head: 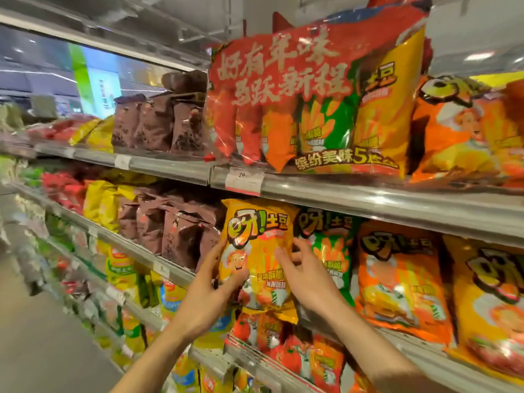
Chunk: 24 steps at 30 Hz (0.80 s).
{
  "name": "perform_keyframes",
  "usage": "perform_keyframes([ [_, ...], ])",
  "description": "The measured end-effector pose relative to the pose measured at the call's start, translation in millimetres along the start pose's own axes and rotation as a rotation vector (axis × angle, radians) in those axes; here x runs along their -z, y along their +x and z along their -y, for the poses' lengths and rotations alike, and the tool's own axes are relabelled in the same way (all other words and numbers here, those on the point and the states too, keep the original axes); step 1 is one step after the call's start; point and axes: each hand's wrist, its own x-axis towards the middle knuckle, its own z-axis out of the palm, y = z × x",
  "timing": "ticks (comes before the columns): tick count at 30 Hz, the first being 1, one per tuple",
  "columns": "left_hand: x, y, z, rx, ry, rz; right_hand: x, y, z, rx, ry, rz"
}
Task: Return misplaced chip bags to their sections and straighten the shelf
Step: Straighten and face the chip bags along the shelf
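A yellow chip bag (255, 239) stands upright at the front of the middle shelf, between brown bags (175, 236) on its left and a green chip bag (329, 245) on its right. My left hand (215, 279) grips the yellow bag's lower left edge, thumb across its front. My right hand (300, 270) touches the bag's right side with fingers spread and slightly bent. Orange (397, 273) and further yellow bags (493, 302) follow to the right on the same shelf.
A large red multi-pack (306, 103) sits on the upper shelf above, with an orange bag (459, 131) beside it. The metal shelf rail (368, 199) carries price tags. Lower shelves hold tomato-print and yellow bags. The aisle floor (42, 336) lies to the left.
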Motion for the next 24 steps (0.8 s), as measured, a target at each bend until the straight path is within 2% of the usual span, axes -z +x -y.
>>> perform_keyframes([
  [4,21,60,23,-0.04,-0.026,0.131,-15,21,11,-0.034,-0.074,-0.118],
  [9,26,119,49,-0.059,0.009,0.251,-27,27,7,0.135,-0.473,-0.285],
  [14,15,149,76,-0.089,0.075,0.307,-40,27,-3,0.169,-0.831,-0.224],
  [21,12,164,100,-0.198,0.146,0.443,-58,34,-21,0.18,-1.076,-0.214],
  [24,11,161,101,-0.239,0.212,0.436,-61,33,-25,0.183,-1.102,-0.227],
])
